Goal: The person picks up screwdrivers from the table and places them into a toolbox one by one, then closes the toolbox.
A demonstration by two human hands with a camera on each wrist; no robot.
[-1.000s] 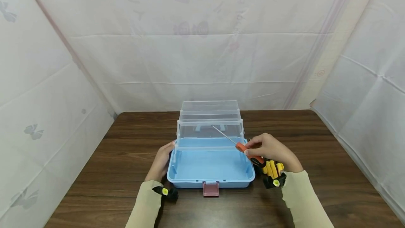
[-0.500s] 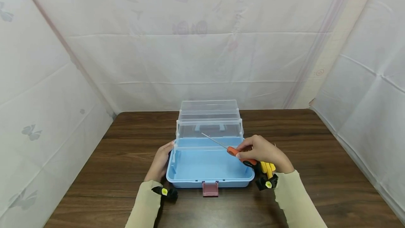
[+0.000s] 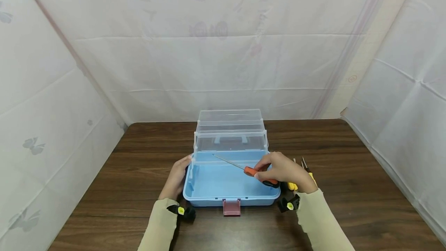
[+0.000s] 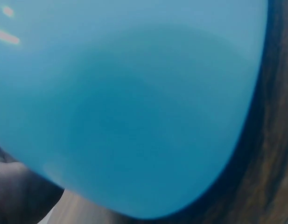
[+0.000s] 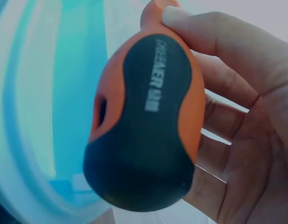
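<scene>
White sheeting hangs on 3 sides of a dark wooden table [image 3: 139, 173], and on it stands a light blue toolbox [image 3: 223, 183] with its clear cantilever trays [image 3: 230, 129] folded up and back, and a pink latch [image 3: 232, 207] at the near edge.

The right hand [image 3: 283, 169] grips an orange-and-black screwdriver [image 3: 256, 173], fingers and thumb curled round the handle, as the right wrist view shows plainly. Over the last second this hand has come leftward and lower: the handle, which sat out by the box's right rim, is now over the open blue compartment, and the metal shaft points up and left across the tray front. The tool hangs above the box floor and is not resting in it. I judge that the screwdriver is being carried into the bottom compartment, with the setting down not yet done.

The left hand [image 3: 177, 177] rests against the box's left wall, fingers laid on it as before; whether they hook the rim I cannot tell, since the left wrist view is only blurred blue plastic.

With the right hand shifted, 2 or so yellow-handled tools [image 3: 299, 177] now show on the table right of the box, well clear of the path.
</scene>
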